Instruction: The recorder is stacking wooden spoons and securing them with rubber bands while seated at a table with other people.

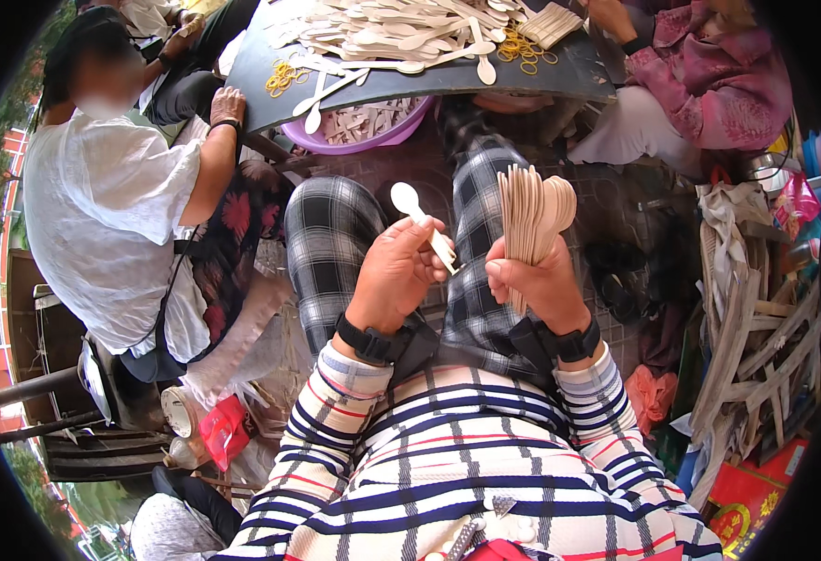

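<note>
Between the thumb and fingers of my left hand (pixel 399 271) is a pale wooden spoon (pixel 412 202), its bowl pointing up and away from me. Below the thumb the handle end shows, slanting down to the right. My right hand (pixel 543 280) grips a thick bundle of wooden spoons (pixel 530 220), stacked together and held upright. Some of their rounded bowls fan out at the bundle's right side. Both hands are above my lap, apart from each other. Beyond them, a heap of loose wooden spoons (pixel 382 35) covers much of a dark table (pixel 560 79).
Yellow rubber bands (pixel 519 51) lie on the table near a tied spoon bundle (pixel 551 25). Under its edge stands a purple basin (pixel 401 131) of wooden pieces. A person in white (pixel 116 215) sits at left, another in a patterned pink top (pixel 719 84) at right. Wood strips (pixel 742 346) pile up at right.
</note>
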Available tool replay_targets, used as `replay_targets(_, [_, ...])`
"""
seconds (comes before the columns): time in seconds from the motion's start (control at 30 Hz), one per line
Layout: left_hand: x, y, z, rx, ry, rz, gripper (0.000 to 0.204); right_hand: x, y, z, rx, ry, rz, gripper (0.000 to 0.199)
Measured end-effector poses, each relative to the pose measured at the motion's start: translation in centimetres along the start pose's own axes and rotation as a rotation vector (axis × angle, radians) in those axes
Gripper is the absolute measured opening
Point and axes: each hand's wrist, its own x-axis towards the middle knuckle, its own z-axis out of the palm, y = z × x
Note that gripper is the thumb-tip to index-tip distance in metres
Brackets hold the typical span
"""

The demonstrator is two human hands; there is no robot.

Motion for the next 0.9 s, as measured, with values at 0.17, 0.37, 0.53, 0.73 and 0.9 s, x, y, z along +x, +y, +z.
replay_targets(0.17, [4.2, -1.5, -2.9, -0.212, 0.235, -0.069, 0.017, 1.1, 0.4, -1.0, 0.075, 0.112, 0.080, 0.008])
replay_targets(0.37, [11.5, -5.0, -6.3, -0.137, 0.579, -0.135, 0.009, 2.0, 1.6, -2.3, 0.153, 0.150, 0.169, 0.009])
replay_targets(0.53, [20.7, 2.5, -12.3, -0.271, 0.582, 0.212, 0.013, 2.4, 1.7, -2.6, 0.191, 0.115, 0.234, 0.008])
replay_targets(0.73, [21.8, 1.4, -14.1, 0.410, 0.662, -0.014, 0.022, 3.1, 1.7, -3.1, 0.201, 0.102, 0.288, 0.009])
replay_targets(0.9, [19.3, 2.3, -5.6, 0.902, 0.131, -0.235, 0.034, 3.6, 1.3, -3.4, 0.209, 0.096, 0.343, 0.010])
